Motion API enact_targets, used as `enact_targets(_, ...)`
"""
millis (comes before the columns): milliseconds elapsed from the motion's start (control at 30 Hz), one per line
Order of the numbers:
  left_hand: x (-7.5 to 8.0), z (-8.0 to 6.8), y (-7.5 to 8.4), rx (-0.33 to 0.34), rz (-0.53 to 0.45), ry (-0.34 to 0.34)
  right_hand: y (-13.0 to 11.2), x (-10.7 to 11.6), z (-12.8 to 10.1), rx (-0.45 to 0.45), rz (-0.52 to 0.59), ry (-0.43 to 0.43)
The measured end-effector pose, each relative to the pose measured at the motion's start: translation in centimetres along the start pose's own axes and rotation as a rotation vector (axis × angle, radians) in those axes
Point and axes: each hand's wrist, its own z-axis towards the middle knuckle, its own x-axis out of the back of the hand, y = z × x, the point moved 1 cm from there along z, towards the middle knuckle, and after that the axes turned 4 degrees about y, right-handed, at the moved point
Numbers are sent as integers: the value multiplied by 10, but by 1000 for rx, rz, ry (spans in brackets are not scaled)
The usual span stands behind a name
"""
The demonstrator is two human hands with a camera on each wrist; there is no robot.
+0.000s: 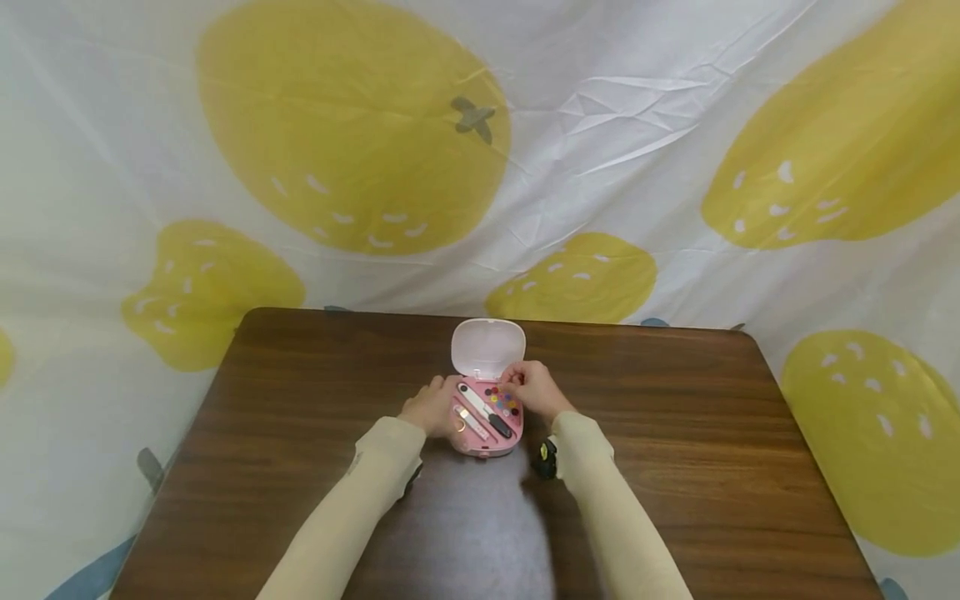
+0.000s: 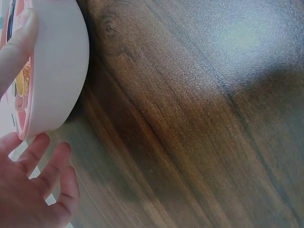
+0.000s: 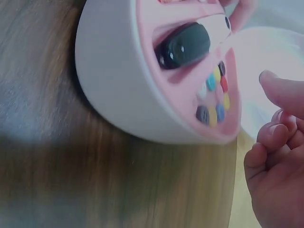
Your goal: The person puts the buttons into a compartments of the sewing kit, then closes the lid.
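A pink-and-white case that looks like a sewing kit stands on the table, its pale lid raised at the back. A white tool with a black end lies in its tray. Beside it are small coloured pieces, perhaps thread spools or buttons. My left hand holds the case's left side, thumb on the rim and fingers at a corner. Above the coloured pieces, my right hand has several fingers curled, with the thumb extended. Whether it pinches something small is unclear.
The case stands near the back edge of the brown wooden table. A white cloth with yellow fruit shapes hangs behind and along the sides. A black device sits at my right wrist.
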Motion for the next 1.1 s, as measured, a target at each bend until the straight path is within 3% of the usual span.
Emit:
enact_targets(300, -1, 0, 4, -10, 3, 4, -7, -12, 9, -53, -49, -73)
enact_targets(533, -1, 1, 4, 1, 3, 4, -6, -16, 14, -20, -98, -100)
enact_targets(1100, -1, 0, -2, 0, -7, 12, -6, -26, 20, -29, -167, -89)
